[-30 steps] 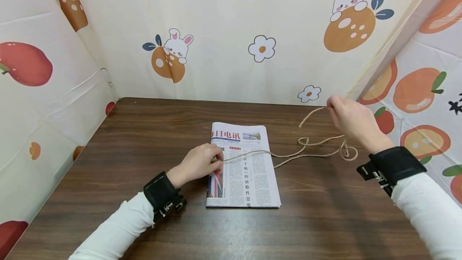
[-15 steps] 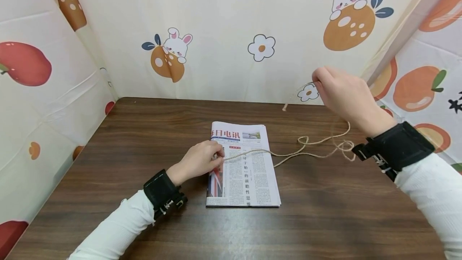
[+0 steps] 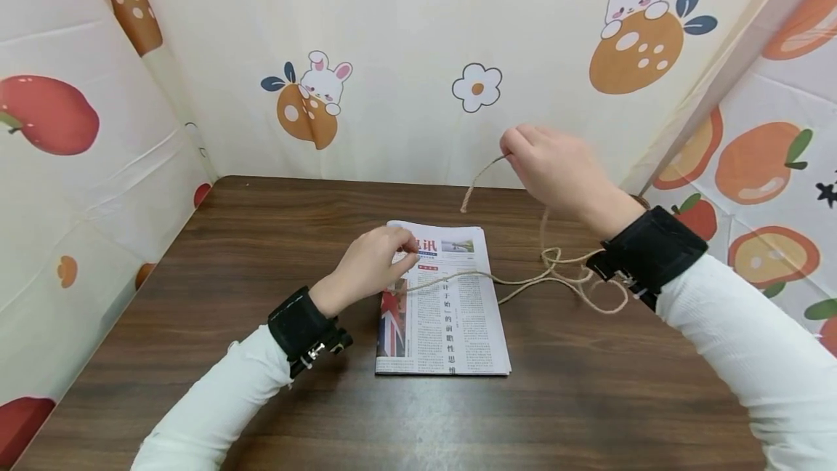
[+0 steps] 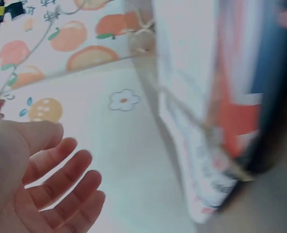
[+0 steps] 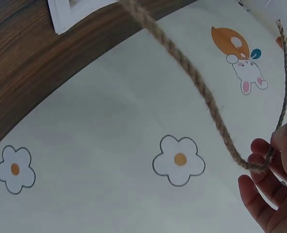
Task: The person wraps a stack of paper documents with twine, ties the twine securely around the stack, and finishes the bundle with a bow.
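Note:
A folded newspaper (image 3: pixel 458 333) lies on the table with a strand of twine (image 3: pixel 451 278) across its front. In the left wrist view the twine passes over the edge of the newspaper (image 4: pixel 182 58), which is blurred. My left hand (image 3: pixel 368 269) hovers over the newspaper's left side, fingers loosely bent and holding nothing. Higher up, beyond the newspaper's right side, my right hand (image 3: pixel 556 173) pinches the twine (image 5: pixel 196 80) between thumb and fingers. A short free end hangs to its left, while the other part drops to loose loops on the table.
The brown wooden table (image 3: pixel 275 398) ends at a pale printed curtain (image 3: pixel 405 129) at the back. Similar printed cloth (image 3: pixel 761 202) hangs on the right and left. Loose twine loops lie to the right of the newspaper.
My right hand has risen and swung left, bringing the twine's end with it. My left hand has let go of the twine at the newspaper's left edge and lifted slightly.

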{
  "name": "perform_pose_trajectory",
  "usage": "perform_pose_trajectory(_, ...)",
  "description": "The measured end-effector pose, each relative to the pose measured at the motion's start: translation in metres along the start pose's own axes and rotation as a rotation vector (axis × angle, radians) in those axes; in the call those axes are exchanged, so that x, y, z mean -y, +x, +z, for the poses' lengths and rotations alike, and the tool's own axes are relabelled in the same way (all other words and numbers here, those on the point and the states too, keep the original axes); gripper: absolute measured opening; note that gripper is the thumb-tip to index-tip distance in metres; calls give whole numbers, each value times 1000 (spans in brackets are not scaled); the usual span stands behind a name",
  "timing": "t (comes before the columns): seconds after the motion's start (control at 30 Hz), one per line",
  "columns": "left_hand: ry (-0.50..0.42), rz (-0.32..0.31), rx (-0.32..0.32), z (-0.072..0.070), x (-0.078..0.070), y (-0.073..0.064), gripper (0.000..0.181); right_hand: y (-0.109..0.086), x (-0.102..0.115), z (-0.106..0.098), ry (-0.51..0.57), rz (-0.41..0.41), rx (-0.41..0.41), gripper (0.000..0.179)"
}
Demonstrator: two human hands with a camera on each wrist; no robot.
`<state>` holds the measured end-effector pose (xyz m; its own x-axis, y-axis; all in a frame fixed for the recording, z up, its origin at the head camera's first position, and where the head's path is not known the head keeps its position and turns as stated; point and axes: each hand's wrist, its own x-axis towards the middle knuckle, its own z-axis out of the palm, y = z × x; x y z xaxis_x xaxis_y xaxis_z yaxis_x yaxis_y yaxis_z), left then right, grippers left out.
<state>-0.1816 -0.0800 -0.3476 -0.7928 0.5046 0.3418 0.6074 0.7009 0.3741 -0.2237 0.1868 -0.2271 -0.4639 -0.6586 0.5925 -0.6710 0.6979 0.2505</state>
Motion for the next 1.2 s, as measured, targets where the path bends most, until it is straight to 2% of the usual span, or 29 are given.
perform_pose_trajectory(0.17,-42,13,-142,-19,-13,20,11,2,7,15,23,-34,18,8)
perform_pose_trajectory(0.3,-79,20,-188,-27,-24,37,15,-1,14,27,37,-49,52,6)
perform_pose_trajectory(0.47,-107,2,-163,-27,-34,53,18,-5,21,36,47,-46,92,7)
perform_pose_trajectory(0.7,-135,-37,-105,-20,-38,62,12,-9,28,45,62,-62,91,10)
perform_pose_trajectory(1.0,-181,-136,-101,-15,-24,62,8,-32,32,57,114,-26,78,1)
perform_pose_trajectory(1.2,-169,-159,-117,-17,-15,59,8,-61,33,65,128,-20,164,6)
